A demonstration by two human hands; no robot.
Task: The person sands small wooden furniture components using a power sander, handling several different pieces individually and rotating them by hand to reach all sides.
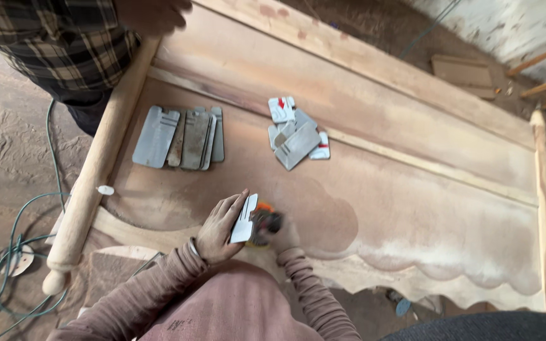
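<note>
The left hand [219, 227] holds a flat white card-shaped sheet [244, 220] between thumb and fingers, its long axis running roughly away from the person and tilted slightly to the right. The right hand [284, 237] is closed around a small dark tool with an orange part [265, 221], which sits just to the right of the sheet and touches or nearly touches it; the exact contact cannot be told. Both hands rest over the near, scalloped edge of a large carved wooden panel [412, 164] that lies flat. Two groups of similar sheets lie farther up the panel, away from the hands: a row of grey sheets [179, 137] up and to the left, nearer the left hand, and a loose pile of grey and white sheets [297, 136] with red marks up and slightly to the right, nearer the right hand. Another person in a plaid shirt [58, 44] stands at the panel's far left corner beside a turned wooden post [93, 177]. A green cable [14, 243] lies on the dusty floor.
</note>
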